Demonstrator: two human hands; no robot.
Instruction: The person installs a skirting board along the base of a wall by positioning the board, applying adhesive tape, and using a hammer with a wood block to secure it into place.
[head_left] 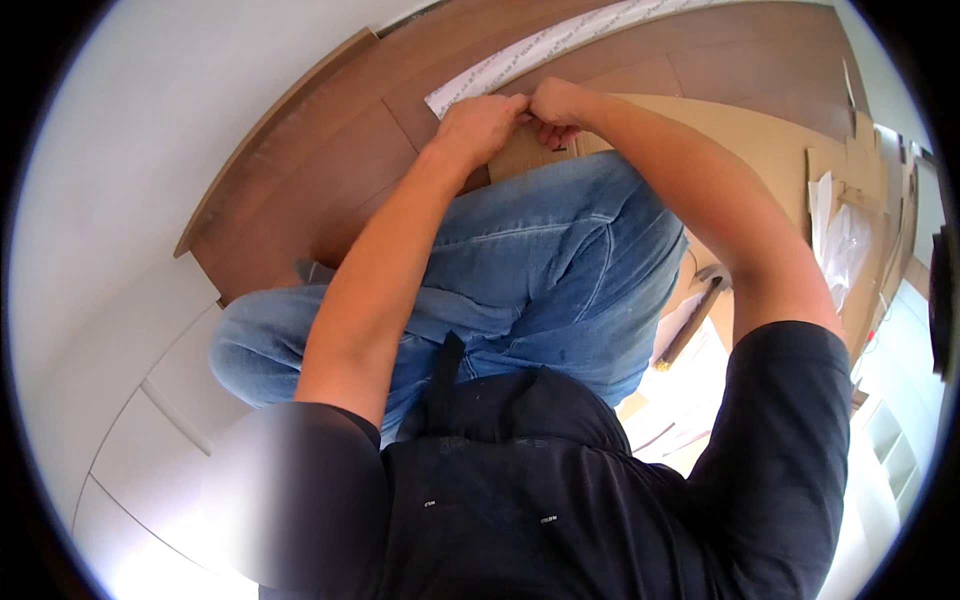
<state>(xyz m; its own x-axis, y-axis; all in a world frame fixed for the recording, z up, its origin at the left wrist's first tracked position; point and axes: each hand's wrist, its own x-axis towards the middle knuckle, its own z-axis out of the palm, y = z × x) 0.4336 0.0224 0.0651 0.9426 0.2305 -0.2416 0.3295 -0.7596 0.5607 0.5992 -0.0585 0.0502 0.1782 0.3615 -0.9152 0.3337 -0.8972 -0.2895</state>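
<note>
My left hand (485, 128) and my right hand (560, 108) meet fingertip to fingertip beyond my bent knee. Both are closed in a pinch, and whatever lies between the fingers is too small to make out. Below them is the edge of a brown cardboard sheet (522, 157), partly covered by my jeans. Just past my hands lies a long white wrapped strip (540, 50) with print on it, resting on the brown floorboards (395, 140).
To the right of my thigh lies a hammer (697, 318). More cardboard (745, 130) spreads under my right arm, with clear plastic wrapping (846, 243) at the far right. A brown skirting board (275, 135) follows the white wall (130, 150) at the left.
</note>
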